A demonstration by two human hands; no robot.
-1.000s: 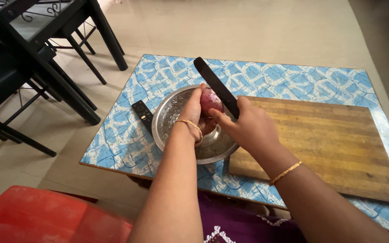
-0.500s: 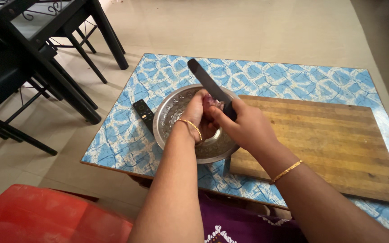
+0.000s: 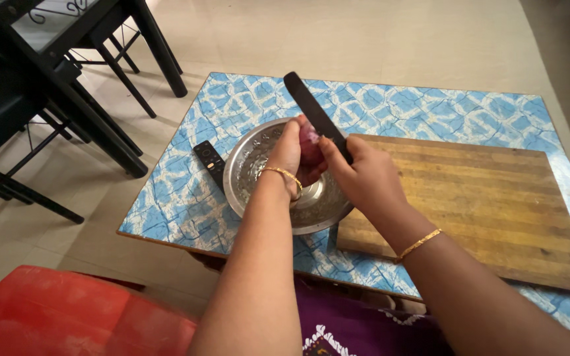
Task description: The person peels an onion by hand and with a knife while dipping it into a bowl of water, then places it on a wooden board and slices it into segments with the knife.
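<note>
On the floor, low table (image 3: 430,109): blue-and-white patterned top, carrying everything below.
Cutting board (image 3: 489,204): wooden, on the table's right part, just beside the bowl.
Steel bowl (image 3: 252,165): round, left of the board, under both hands.
Left hand (image 3: 291,155): fingers curled round a red onion (image 3: 309,142) above the bowl.
Right hand (image 3: 364,181): wrapped round a black knife (image 3: 315,115), blade against the onion.
Remote (image 3: 209,161): black, left of the bowl.

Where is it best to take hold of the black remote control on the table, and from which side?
Grip the remote control across its two long edges near the middle, coming from above on its left side. It lies flat and slim on the blue table, and the steel bowl stands close on its right, while the left is free.
</note>
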